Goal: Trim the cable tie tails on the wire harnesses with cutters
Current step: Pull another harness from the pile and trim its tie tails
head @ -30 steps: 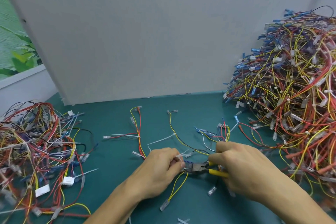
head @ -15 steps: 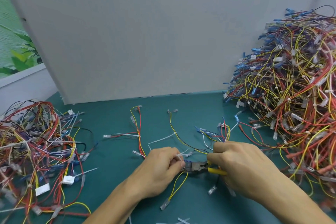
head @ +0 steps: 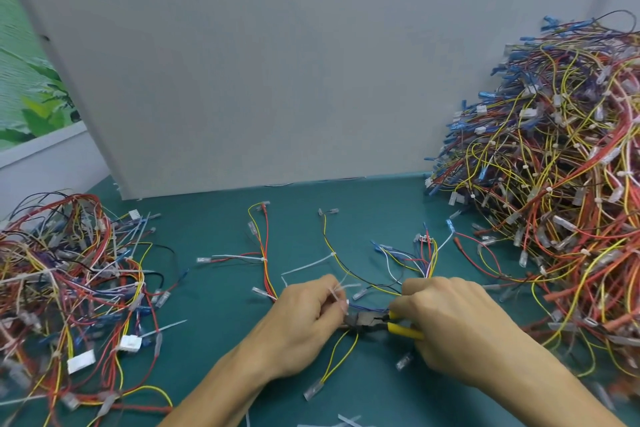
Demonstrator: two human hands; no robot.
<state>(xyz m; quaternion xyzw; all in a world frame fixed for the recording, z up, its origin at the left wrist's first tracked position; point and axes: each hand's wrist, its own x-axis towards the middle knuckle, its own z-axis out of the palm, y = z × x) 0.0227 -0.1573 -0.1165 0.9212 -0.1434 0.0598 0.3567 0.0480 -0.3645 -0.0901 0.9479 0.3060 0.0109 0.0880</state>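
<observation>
A loose wire harness [head: 346, 263] of yellow, red, blue and white wires lies spread on the green table [head: 214, 288] in front of me. My left hand [head: 301, 322] pinches the harness at a white cable tie tail [head: 337, 293] that sticks up between its fingers. My right hand [head: 450, 322] grips the yellow handles of the cutters [head: 377, 319]. The dark jaws point left and sit right at my left fingertips, over the wires. Two yellow wires hang down below the jaws to a clear terminal [head: 313, 392].
A tall heap of harnesses [head: 554, 184] fills the right side. A lower heap [head: 69, 288] lies at the left. A grey panel [head: 277, 62] stands upright behind. Cut white tie tails [head: 349, 421] lie at the near edge.
Both hands have stayed almost in place. The cutters have edged slightly left, closer to my left fingertips.
</observation>
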